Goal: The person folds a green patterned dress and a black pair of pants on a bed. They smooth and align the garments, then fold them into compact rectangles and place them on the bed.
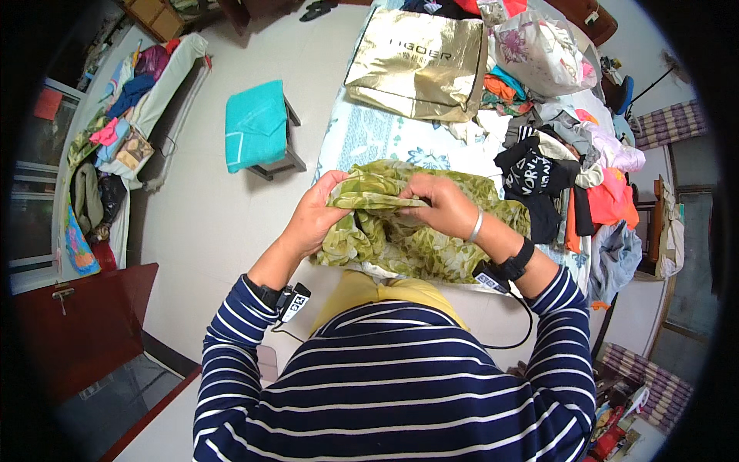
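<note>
A green leaf-patterned cloth (462,248), thin and crumpled, lies spread over the near edge of the bed (361,130). My left hand (318,213) grips a bunched fold at its left side, thumb along the edge. On the right, my right hand (441,207) pinches the same raised fold between thumb and fingers, close to a small dark gap in the cloth. Between the hands the fold is lifted above the rest of the fabric. What kind of garment or cover it is, I cannot tell.
A gold bag (415,63) lies farther back on the bed, beside a white plastic bag (542,55). Heaped clothes (537,167) cover the right side. A stool with a turquoise cloth (257,127) stands left of the bed. More clothes (130,95) line the window ledge.
</note>
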The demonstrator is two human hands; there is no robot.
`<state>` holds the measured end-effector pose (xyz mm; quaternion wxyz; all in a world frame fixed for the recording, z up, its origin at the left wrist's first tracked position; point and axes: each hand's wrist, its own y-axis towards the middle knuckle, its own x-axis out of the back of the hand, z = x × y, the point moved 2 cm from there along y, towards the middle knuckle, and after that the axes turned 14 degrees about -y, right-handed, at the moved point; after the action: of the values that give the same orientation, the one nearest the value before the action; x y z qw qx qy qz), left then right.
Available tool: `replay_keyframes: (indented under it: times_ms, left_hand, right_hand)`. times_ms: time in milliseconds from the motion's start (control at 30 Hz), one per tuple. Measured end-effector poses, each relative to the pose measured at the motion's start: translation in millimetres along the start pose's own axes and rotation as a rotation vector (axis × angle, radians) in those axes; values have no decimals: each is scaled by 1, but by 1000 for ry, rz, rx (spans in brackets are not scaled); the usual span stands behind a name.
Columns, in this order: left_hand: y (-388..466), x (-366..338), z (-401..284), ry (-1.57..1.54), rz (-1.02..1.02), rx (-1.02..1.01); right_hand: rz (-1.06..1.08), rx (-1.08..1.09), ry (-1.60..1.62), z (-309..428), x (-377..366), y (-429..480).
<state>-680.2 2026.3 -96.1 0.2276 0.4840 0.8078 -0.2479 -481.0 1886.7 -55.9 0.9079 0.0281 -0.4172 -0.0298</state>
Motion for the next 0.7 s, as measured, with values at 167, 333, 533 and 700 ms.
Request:
replay_keyframes:
  times_ms: [167, 333, 533, 700]
  left_hand:
    - [5, -17, -13, 21, 60, -18]
    - [19, -35, -27, 13, 251, 56]
    - [29, -49, -50, 104, 372, 182]
    - [40, -63, -50, 248, 514, 140]
  right_hand:
    - [173, 201, 47, 2, 13, -30]
    - [-123, 397, -215, 17, 29, -20]
    - [-206, 401, -209, 17, 50, 1]
    - [139, 443, 43, 10, 51, 23]
